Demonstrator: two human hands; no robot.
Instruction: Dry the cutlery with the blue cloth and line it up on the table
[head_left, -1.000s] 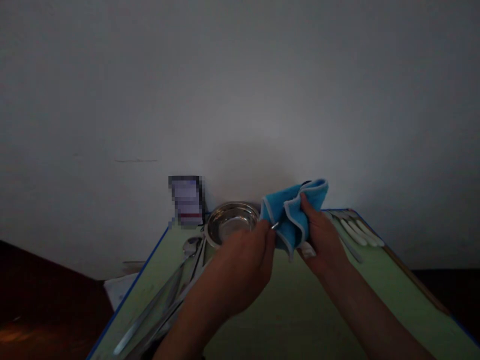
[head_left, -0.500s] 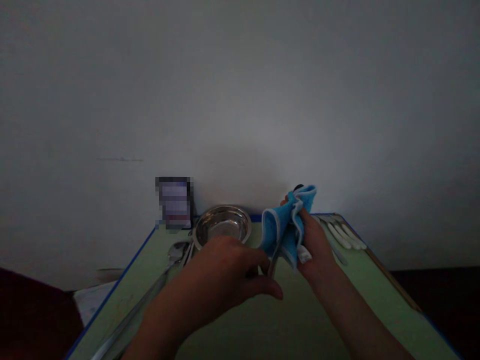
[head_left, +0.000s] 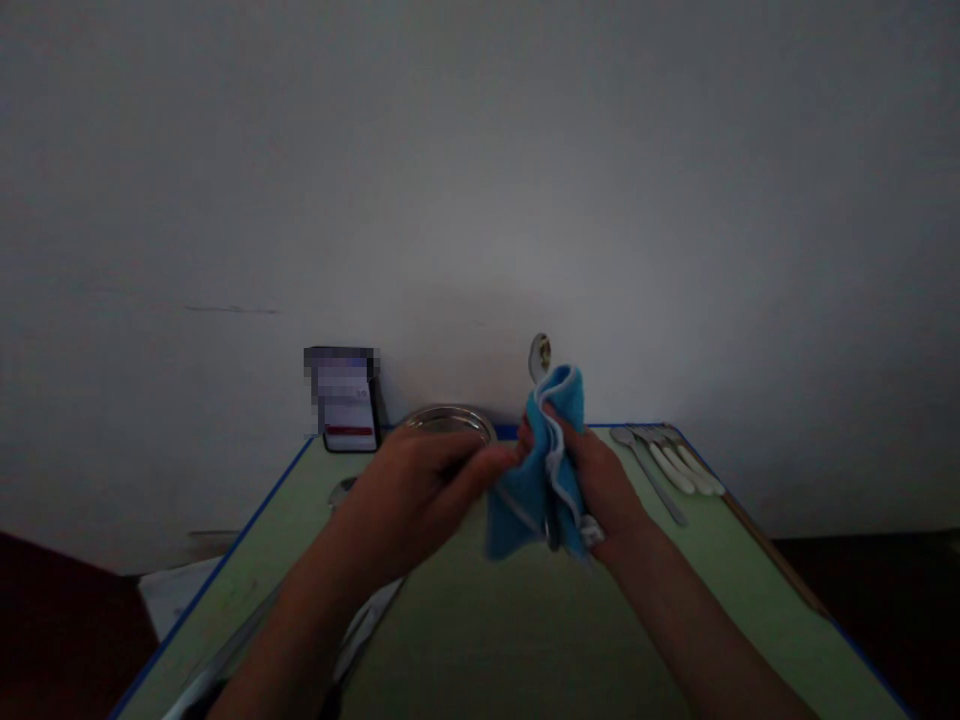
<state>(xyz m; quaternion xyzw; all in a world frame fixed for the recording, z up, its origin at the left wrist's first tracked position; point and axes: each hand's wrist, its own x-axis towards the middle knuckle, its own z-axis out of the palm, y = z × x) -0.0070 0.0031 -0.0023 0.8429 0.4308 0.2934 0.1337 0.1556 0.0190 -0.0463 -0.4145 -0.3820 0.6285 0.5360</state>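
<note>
My right hand point(head_left: 600, 485) is wrapped round a blue cloth point(head_left: 536, 480) with a pale edge, held above the green table top point(head_left: 525, 620). A metal spoon point(head_left: 539, 355) stands upright inside the cloth, its bowl poking out above the fold. My left hand point(head_left: 420, 490) reaches in from the left with its fingertips pinched on the cloth's left side. A steel bowl point(head_left: 450, 420) sits just behind my left hand, partly hidden by it.
White-handled cutlery point(head_left: 675, 462) lies in a row at the table's far right. More metal utensils point(head_left: 337, 495) lie along the left side under my forearm. A small card point(head_left: 345, 405) leans against the grey wall. The table has a blue edge.
The cloth has turned upright and a spoon's bowl now shows above it. My left hand has risen from below the cloth to pinch its left side. Both hands have shifted slightly left.
</note>
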